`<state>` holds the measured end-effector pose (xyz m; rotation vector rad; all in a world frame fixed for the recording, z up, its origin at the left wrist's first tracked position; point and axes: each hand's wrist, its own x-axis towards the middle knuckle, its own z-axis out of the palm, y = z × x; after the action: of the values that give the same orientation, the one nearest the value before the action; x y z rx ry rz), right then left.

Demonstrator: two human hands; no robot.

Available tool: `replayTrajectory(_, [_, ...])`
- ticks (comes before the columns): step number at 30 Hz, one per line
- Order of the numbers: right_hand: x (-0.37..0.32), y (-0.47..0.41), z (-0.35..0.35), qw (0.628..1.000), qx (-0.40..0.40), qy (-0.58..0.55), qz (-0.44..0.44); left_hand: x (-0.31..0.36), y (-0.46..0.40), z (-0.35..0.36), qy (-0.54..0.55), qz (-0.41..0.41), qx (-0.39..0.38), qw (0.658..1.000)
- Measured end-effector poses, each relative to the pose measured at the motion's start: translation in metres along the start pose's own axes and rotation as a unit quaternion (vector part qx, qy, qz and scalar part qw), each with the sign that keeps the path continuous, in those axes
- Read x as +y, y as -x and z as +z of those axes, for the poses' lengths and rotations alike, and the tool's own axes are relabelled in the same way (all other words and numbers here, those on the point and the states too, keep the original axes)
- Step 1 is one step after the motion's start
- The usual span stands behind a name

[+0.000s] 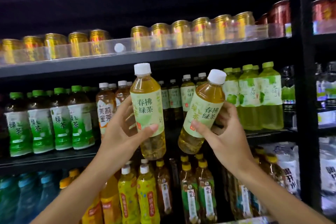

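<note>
Bottle (pixel 148 107) is gripped upright by the left hand (pixel 120 132); second bottle (pixel 205 107) is gripped tilted by the right hand (pixel 225 132)

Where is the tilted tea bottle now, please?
The tilted bottle is right of centre in the head view, gripped by the right hand, just right of the upright bottle in the left hand.

I saw clear, glossy plastic on the left tea bottle (pixel 145 92) and the right tea bottle (pixel 209 94), matt labels (pixel 149 112), smooth white caps (pixel 142 68); gold cans (pixel 180 32) gleamed metallic.
</note>
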<state>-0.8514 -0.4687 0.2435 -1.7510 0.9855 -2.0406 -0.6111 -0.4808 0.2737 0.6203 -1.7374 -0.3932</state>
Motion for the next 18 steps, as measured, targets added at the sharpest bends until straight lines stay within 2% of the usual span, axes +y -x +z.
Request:
replayTrajectory(7, [0.026,-0.057,0.033,0.998,-0.008,0.036,-0.059,-0.025,-0.032,-0.006,-0.021,0.032,0.015,0.999])
replayTrajectory(18, [0.079,-0.115,0.068,0.970,-0.084,0.227,-0.028,-0.060,-0.057,-0.003,-0.027,0.041,-0.005,0.999])
